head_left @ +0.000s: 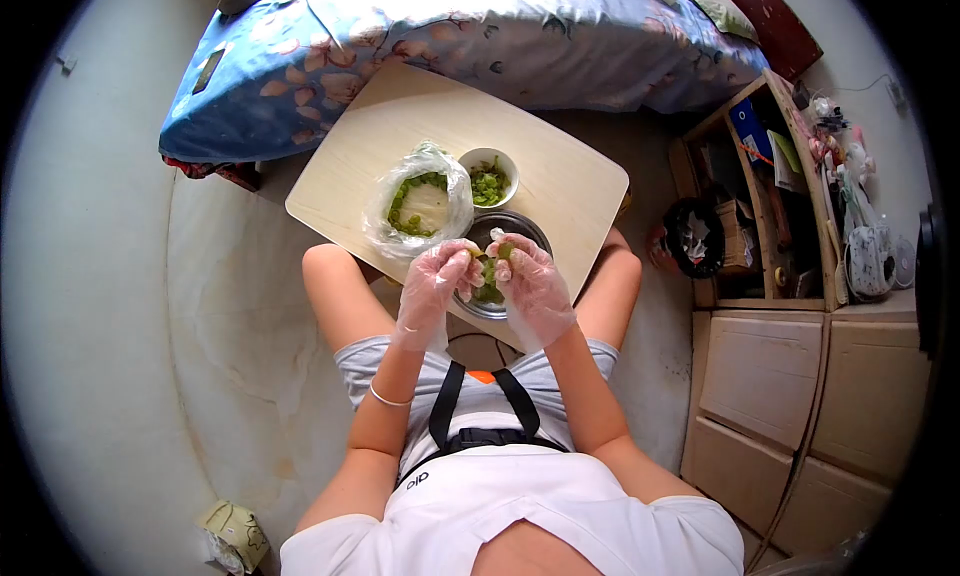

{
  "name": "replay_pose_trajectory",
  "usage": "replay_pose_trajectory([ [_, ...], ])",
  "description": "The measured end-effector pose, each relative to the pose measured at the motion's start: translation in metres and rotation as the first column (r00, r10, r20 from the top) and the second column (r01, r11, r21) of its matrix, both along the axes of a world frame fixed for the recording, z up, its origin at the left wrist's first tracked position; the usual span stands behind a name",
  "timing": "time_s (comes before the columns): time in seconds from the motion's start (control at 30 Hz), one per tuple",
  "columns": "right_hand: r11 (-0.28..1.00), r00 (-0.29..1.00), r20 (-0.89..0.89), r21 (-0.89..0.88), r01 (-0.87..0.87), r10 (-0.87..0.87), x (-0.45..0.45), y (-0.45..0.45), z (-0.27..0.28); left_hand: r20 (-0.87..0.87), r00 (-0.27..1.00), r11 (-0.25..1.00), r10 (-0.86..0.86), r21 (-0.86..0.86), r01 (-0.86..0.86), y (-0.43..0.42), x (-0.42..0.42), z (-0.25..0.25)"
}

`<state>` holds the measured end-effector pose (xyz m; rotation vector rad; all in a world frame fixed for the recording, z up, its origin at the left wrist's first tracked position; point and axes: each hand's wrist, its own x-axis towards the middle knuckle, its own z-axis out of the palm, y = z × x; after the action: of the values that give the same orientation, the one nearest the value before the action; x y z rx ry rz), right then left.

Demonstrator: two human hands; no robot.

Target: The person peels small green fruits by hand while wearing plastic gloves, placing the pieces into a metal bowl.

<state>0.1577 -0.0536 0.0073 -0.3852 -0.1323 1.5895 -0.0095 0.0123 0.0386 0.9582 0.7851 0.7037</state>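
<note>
My left hand (440, 281) and my right hand (533, 284) both wear clear plastic gloves and meet above a metal bowl (530, 232). The fingers of each are pinched on a small green piece, too small to name exactly. More green pieces (488, 291) show in the metal bowl between my hands, which hide part of it. Just behind it stands a white bowl (515, 169) with chopped-looking green bits inside. To the left, an open clear plastic bag (458, 176) holds a ring of green pieces around a pale middle.
All of this rests on a low pale table (340, 166) with my knees at its near edge. A bed with a floral cover (300, 76) lies behind. On the right are a wooden shelf (760, 191), a black-lined bin (693, 238) and cabinets (760, 376).
</note>
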Motion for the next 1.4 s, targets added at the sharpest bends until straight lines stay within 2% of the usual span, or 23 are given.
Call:
replay_pose_trajectory([
  [0.03, 1.000, 1.000, -0.001, 0.000, 0.001, -0.001, 0.000, 0.001, 0.001, -0.009, 0.999, 0.999, 0.042, 0.022, -0.041, 0.001, -0.001, -0.001],
  [0.1, 1.000, 0.991, 0.133, -0.001, 0.001, -0.001, 0.000, 0.002, 0.005, -0.017, 0.997, 0.996, 0.078, 0.045, -0.077, 0.002, 0.000, -0.001],
  [0.17, 0.999, 0.988, 0.151, -0.032, -0.011, 0.016, 0.000, 0.001, 0.012, -0.160, 0.980, 0.976, 0.117, 0.203, -0.084, 0.002, 0.001, 0.002],
  [0.2, 0.998, 0.985, 0.167, -0.062, -0.029, 0.039, 0.000, 0.000, 0.015, -0.160, 0.980, 0.976, 0.117, 0.202, -0.083, 0.001, 0.002, 0.004],
  [0.27, 0.998, 0.979, 0.200, -0.053, -0.031, 0.041, 0.002, 0.000, 0.000, -0.389, 0.899, 0.859, 0.201, 0.512, 0.029, -0.002, 0.003, 0.010],
  [0.3, 0.999, 0.972, 0.233, -0.042, -0.033, 0.042, 0.001, 0.001, -0.002, -0.390, 0.898, 0.860, 0.203, 0.510, 0.027, -0.003, 0.004, 0.014],
  [0.33, 0.998, 0.972, 0.231, -0.044, -0.036, 0.045, 0.000, 0.000, -0.003, -0.389, 0.876, 0.726, 0.286, 0.685, 0.067, -0.003, 0.005, 0.017],
  [0.37, 0.998, 0.949, 0.315, -0.062, -0.010, 0.029, 0.000, -0.001, -0.004, -0.368, 0.855, 0.556, 0.365, 0.823, 0.117, -0.004, 0.007, 0.020],
  [0.4, 0.997, 0.918, 0.396, -0.078, 0.018, 0.015, -0.002, -0.002, -0.002, -0.370, 0.855, 0.557, 0.364, 0.822, 0.118, -0.005, 0.007, 0.021],
  [0.47, 0.995, 0.893, 0.449, -0.085, 0.044, -0.001, -0.005, -0.001, 0.003, -0.364, 0.833, 0.431, 0.417, 0.886, 0.171, -0.006, 0.009, 0.022],
  [0.63, 0.992, 0.807, 0.587, -0.046, 0.116, -0.067, -0.010, -0.002, 0.002, -0.390, 0.823, 0.382, 0.413, 0.895, 0.232, -0.008, 0.012, 0.017],
  [0.7, 0.987, 0.681, 0.728, -0.034, 0.155, -0.082, -0.010, -0.003, 0.007, -0.407, 0.822, 0.382, 0.398, 0.888, 0.255, -0.009, 0.013, 0.018],
  [0.77, 0.988, 0.642, 0.761, -0.013, 0.156, -0.091, -0.009, -0.003, 0.006, -0.461, 0.817, 0.452, 0.346, 0.845, 0.286, -0.011, 0.013, 0.022],
  [0.93, 0.987, 0.549, 0.826, 0.048, 0.153, -0.125, -0.008, -0.003, 0.005, -0.470, 0.812, 0.433, 0.346, 0.848, 0.306, -0.010, 0.012, 0.019],
  [1.0, 0.987, 0.425, 0.896, 0.070, 0.147, -0.127, -0.008, -0.004, 0.005, -0.487, 0.801, 0.434, 0.348, 0.841, 0.323, -0.010, 0.012, 0.016],
  [1.07, 0.985, 0.404, 0.904, 0.087, 0.150, -0.142, -0.009, -0.003, 0.007, -0.440, 0.805, 0.352, 0.397, 0.883, 0.309, -0.009, 0.012, 0.012],
  [1.13, 0.983, 0.382, 0.911, 0.104, 0.153, -0.156, -0.009, -0.003, 0.010, -0.480, 0.794, 0.387, 0.373, 0.858, 0.337, -0.009, 0.011, 0.014],
  [1.2, 0.982, 0.243, 0.956, 0.139, 0.125, -0.167, -0.009, -0.004, 0.015, -0.518, 0.781, 0.422, 0.349, 0.831, 0.363, -0.009, 0.011, 0.013],
  [1.27, 0.981, 0.223, 0.959, 0.150, 0.120, -0.174, -0.010, -0.004, 0.017, -0.482, 0.790, 0.354, 0.378, 0.864, 0.358, -0.006, 0.011, 0.006],
  [1.33, 0.980, 0.203, 0.962, 0.162, 0.114, -0.182, -0.010, -0.004, 0.017, -0.479, 0.786, 0.358, 0.391, 0.866, 0.350, -0.007, 0.011, 0.005],
  [1.4, 0.984, 0.266, 0.948, 0.152, 0.098, -0.173, -0.009, -0.003, 0.012, -0.476, 0.783, 0.360, 0.402, 0.868, 0.343, -0.006, 0.011, 0.002],
])
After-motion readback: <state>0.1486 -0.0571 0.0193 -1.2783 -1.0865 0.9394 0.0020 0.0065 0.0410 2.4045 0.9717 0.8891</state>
